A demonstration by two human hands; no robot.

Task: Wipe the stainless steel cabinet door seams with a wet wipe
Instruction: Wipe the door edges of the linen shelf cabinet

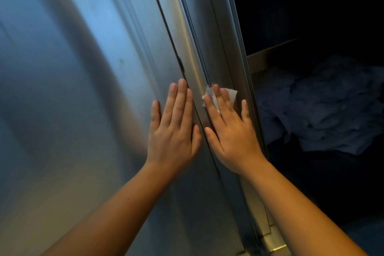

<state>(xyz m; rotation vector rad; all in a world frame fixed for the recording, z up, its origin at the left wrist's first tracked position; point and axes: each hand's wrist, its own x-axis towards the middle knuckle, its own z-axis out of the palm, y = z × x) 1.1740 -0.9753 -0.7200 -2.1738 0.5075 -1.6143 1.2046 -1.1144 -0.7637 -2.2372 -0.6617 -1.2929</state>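
A stainless steel cabinet door (83,89) fills the left and middle of the view. A dark vertical seam (166,27) runs down it from the top centre. My left hand (174,131) lies flat on the door, fingers together, just left of the seam. My right hand (230,131) lies flat on the steel strip to the right of the seam and presses a white wet wipe (231,94) against the metal. The wipe shows above and between my fingertips; the rest of it is hidden under my palm.
To the right of the door's edge (241,48) is a dark space with a metal shelf edge (270,52) and a heap of dark blue cloth (324,106). A metal bracket or hinge (274,243) sits at the door's lower right.
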